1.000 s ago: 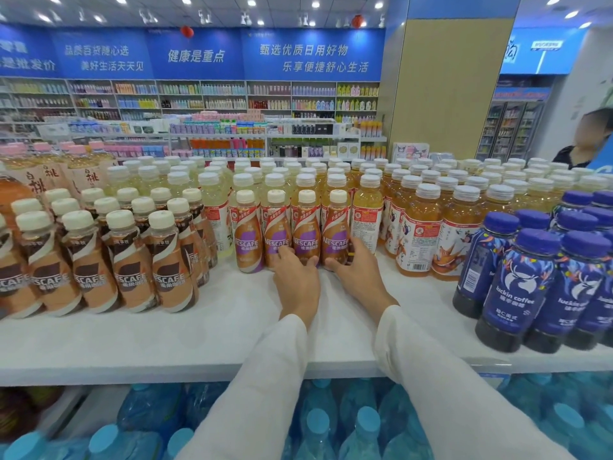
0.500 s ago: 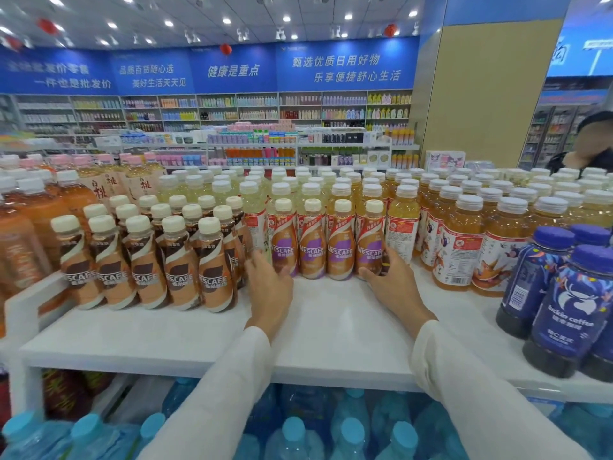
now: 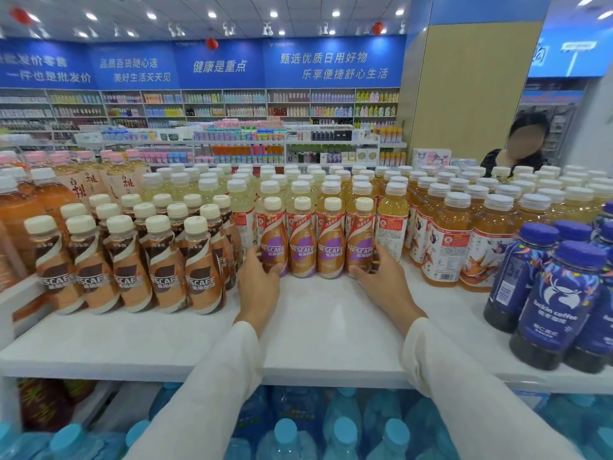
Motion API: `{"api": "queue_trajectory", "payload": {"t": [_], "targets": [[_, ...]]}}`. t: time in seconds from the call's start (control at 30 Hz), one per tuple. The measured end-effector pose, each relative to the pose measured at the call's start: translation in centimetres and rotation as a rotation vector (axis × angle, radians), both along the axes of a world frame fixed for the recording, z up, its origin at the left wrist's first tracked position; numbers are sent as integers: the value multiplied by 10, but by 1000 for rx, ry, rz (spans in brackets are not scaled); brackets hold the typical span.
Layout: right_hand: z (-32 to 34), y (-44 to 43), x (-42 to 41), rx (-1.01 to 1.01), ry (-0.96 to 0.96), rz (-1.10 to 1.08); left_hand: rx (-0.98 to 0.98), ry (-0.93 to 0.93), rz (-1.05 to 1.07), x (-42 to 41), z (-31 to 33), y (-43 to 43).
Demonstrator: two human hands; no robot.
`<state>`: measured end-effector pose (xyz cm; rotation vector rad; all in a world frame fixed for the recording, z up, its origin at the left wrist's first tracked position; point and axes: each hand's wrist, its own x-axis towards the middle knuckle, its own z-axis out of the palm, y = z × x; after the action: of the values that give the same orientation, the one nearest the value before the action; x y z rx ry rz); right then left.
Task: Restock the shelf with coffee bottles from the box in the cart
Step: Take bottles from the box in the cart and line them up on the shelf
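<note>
Four purple-label Nescafe coffee bottles stand in a tight row on the white shelf (image 3: 318,327), from the leftmost bottle (image 3: 273,240) to the rightmost bottle (image 3: 361,244). My left hand (image 3: 260,283) cups the leftmost one low down, with the thumb across its base. My right hand (image 3: 376,280) wraps the lower part of the rightmost one, thumb in front and fingers round its right side. The cart and box are out of view.
Brown-label Nescafe bottles (image 3: 166,270) crowd the shelf on the left. Orange tea bottles (image 3: 444,240) stand right of the row and dark blue luckin coffee bottles (image 3: 557,293) at the far right. Water bottles (image 3: 341,433) fill the level below. A person (image 3: 517,151) stands behind the display.
My left hand slid from the front of the middle bottles out to the leftmost bottle. My right hand stayed on the rightmost bottle. The view shifted slightly.
</note>
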<state>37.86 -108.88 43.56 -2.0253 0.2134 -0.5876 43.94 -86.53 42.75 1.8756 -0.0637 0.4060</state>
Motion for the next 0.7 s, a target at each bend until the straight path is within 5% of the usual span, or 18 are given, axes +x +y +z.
{"api": "queue_trajectory", "payload": {"t": [0.53,0.7], "targets": [[10,13,-39,23,39,25,59,28,-42,-14,3,2],[6,17,-72,-114,190,7,121,66,-28,-44,7,8]]}}
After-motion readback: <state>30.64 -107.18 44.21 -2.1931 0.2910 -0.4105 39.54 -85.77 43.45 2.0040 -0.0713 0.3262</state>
